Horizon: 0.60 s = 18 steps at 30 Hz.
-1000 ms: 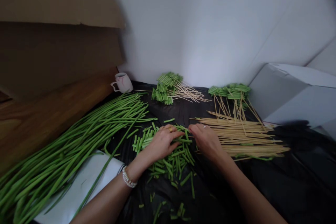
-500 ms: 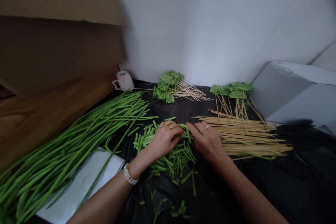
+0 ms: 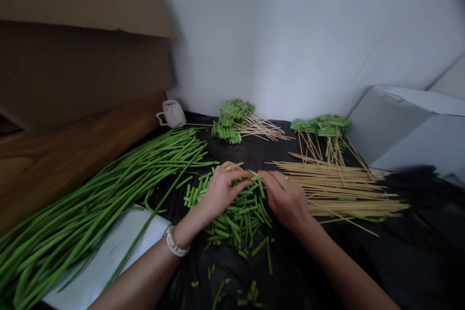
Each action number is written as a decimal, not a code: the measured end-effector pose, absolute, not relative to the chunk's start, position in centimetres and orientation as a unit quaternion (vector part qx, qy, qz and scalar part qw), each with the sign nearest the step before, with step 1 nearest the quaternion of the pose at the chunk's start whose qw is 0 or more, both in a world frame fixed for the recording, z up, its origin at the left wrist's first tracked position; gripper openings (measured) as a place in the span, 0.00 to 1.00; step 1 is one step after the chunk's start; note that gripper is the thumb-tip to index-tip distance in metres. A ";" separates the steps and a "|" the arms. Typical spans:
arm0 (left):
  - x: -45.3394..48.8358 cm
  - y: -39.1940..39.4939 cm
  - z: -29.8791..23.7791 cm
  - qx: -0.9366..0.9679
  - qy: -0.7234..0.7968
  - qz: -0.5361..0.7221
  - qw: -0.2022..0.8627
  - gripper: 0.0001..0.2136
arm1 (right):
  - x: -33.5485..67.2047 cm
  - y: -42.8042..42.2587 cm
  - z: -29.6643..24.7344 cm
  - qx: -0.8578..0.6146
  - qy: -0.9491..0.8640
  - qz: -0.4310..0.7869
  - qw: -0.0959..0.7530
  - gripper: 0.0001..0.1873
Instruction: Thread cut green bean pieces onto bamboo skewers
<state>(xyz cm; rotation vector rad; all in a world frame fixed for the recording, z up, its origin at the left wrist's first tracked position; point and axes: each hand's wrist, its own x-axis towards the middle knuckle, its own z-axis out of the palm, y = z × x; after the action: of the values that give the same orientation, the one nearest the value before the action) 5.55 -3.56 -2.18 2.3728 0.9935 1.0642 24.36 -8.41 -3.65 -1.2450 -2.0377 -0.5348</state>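
Over a heap of cut green bean pieces (image 3: 232, 225), my two hands nearly meet. My left hand (image 3: 223, 189), with a ring and a beaded bracelet, is closed in a pinch beside a pale skewer tip and a short green piece; its fingers partly hide what they grip. My right hand (image 3: 286, 198) is closed around a thin bamboo skewer (image 3: 348, 220), whose long end slants out below the wrist to the right. Loose bamboo skewers (image 3: 352, 174) lie just right of this hand. Long uncut green beans (image 3: 119, 179) spread along the left side.
Filled skewers with green pieces (image 3: 232, 116) lie at the back, and more (image 3: 323, 126) at back right. A white mug (image 3: 173, 114) stands by the wall. A cardboard box (image 3: 83, 72) looms left, a white box (image 3: 414, 126) right. Black plastic sheeting (image 3: 301, 271) covers the surface.
The skewer in my right hand now shows, slanting out past the wrist. My left hand has shifted slightly left, and the fingertips of both hands remain close together.
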 end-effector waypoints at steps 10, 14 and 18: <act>6.1 -3.7 -2.0 0.654 0.377 0.446 0.481 0.09 | 24.2 -8.7 -3.6 -0.475 -0.749 -0.280 0.367 0.20; 6.1 -3.6 -1.8 0.522 0.355 0.462 0.622 0.15 | 24.1 -8.7 -3.3 -0.483 -0.741 -0.281 0.373 0.18; 6.1 -3.6 -1.8 0.481 0.335 0.462 0.665 0.15 | 24.0 -8.9 -3.1 -0.482 -0.743 -0.295 0.358 0.16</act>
<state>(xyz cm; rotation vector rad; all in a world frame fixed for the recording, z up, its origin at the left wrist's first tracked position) 6.05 -3.62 -1.75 1.0860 0.7572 1.0444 23.98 -8.85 -3.09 -1.2447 -1.9169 -0.7611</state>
